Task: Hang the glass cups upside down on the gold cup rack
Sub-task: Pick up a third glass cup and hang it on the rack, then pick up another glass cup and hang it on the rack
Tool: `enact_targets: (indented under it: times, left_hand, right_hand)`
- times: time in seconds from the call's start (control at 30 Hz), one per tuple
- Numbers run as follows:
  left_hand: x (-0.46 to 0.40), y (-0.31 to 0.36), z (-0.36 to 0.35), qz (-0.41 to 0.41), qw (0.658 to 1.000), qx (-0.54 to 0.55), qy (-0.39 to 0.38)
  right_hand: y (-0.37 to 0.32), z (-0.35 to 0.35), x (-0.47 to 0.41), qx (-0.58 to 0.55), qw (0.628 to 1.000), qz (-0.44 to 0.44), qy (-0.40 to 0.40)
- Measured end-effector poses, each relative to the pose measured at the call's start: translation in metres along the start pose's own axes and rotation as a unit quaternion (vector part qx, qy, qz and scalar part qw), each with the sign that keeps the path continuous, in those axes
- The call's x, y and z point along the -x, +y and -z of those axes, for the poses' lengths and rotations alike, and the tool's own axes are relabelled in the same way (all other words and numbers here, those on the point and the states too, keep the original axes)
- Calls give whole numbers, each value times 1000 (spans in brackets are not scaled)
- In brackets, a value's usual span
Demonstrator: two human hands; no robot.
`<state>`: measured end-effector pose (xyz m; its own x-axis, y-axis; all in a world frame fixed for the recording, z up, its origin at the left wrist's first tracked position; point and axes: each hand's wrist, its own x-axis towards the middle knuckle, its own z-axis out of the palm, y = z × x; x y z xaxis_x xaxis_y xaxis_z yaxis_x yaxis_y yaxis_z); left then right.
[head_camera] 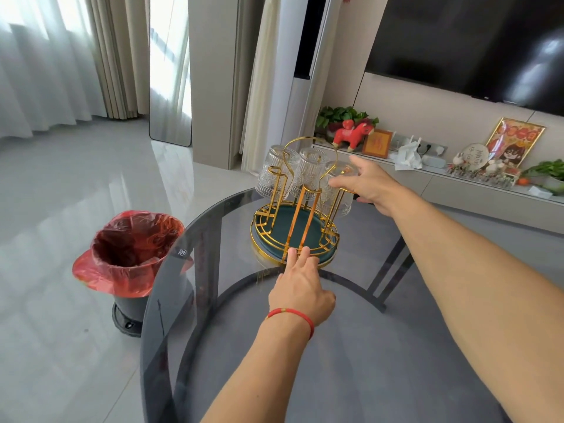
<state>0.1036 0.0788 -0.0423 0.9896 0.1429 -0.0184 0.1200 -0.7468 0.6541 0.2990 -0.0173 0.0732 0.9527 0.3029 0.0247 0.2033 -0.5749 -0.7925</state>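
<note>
The gold cup rack [294,230] with a dark green tray stands at the far side of the round glass table [351,346]. Three ribbed glass cups hang upside down on its far prongs: a left cup [274,172], a middle cup [309,172] and a right cup [334,193]. My right hand [370,184] rests its fingers on the upturned base of the right cup. My left hand [300,285], with a red string on the wrist, presses its fingertips on the rack's near rim. The near prongs are bare.
A bin with a red bag [134,254] stands on the floor left of the table. A low white cabinet [457,184] with ornaments and plants runs along the right wall under a dark TV [473,44].
</note>
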Motion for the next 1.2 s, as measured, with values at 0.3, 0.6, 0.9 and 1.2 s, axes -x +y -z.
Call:
enact_targets:
  times: [0.3, 0.6, 0.9, 1.2]
  left_hand:
    - [35, 42, -7, -132, 990, 23, 32]
    - [125, 110, -45, -242, 966, 55, -70]
    - [174, 110, -78, -230, 958, 62, -158]
    - [168, 113, -82, -229, 949, 145, -161]
  right_hand:
    - [23, 52, 152, 39, 980, 95, 169]
    - [106, 90, 401, 92, 932, 122, 328]
    - [143, 87, 453, 310, 921, 66, 227]
    - [143, 67, 441, 326, 913, 50, 241]
